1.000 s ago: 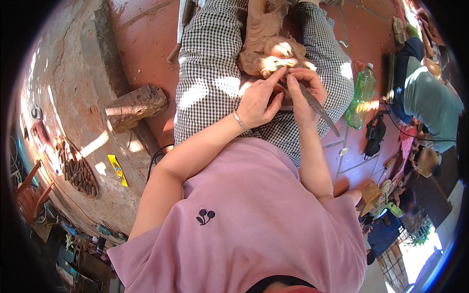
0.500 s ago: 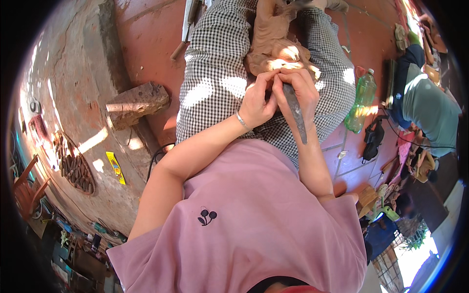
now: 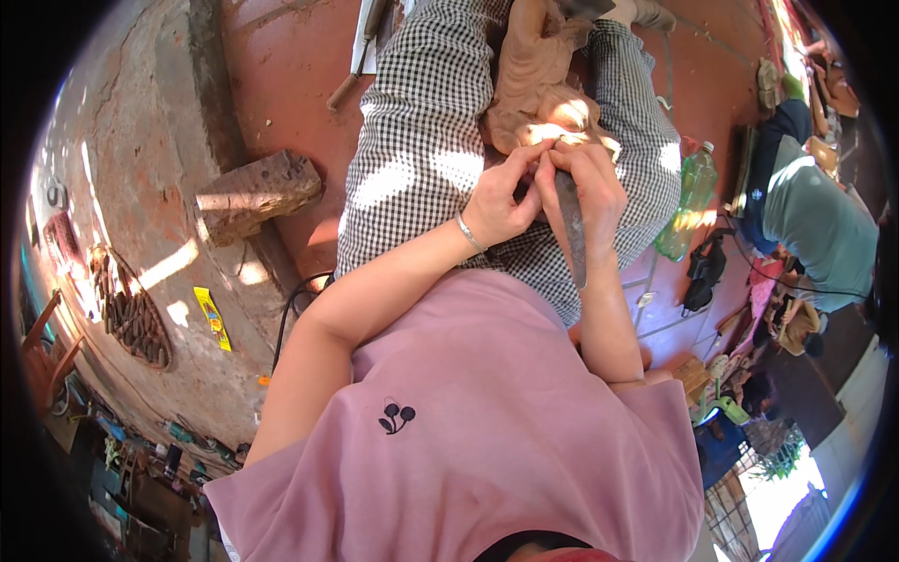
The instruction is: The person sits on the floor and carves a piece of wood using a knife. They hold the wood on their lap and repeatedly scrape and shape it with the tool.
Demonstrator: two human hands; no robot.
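A tan wooden carving (image 3: 538, 89) lies on my lap between legs in black-and-white checked trousers (image 3: 421, 140). My right hand (image 3: 590, 183) is closed around a long grey chisel (image 3: 571, 234), whose tip meets the carving's near end. My left hand (image 3: 506, 197), with a thin bracelet on the wrist, pinches the carving's near end right beside the tool tip. The two hands touch each other. The chisel's handle runs back along my right forearm.
A rough wood block (image 3: 257, 192) sits on the red floor at my left. A green plastic bottle (image 3: 688, 201) stands at my right. A person in a grey-green top (image 3: 810, 220) sits at the far right. A round metal grate (image 3: 131, 314) lies at the left.
The view has shifted a little. The chisel has swung from a slant to nearly in line with my right forearm. Both hands stay at the carving's near end.
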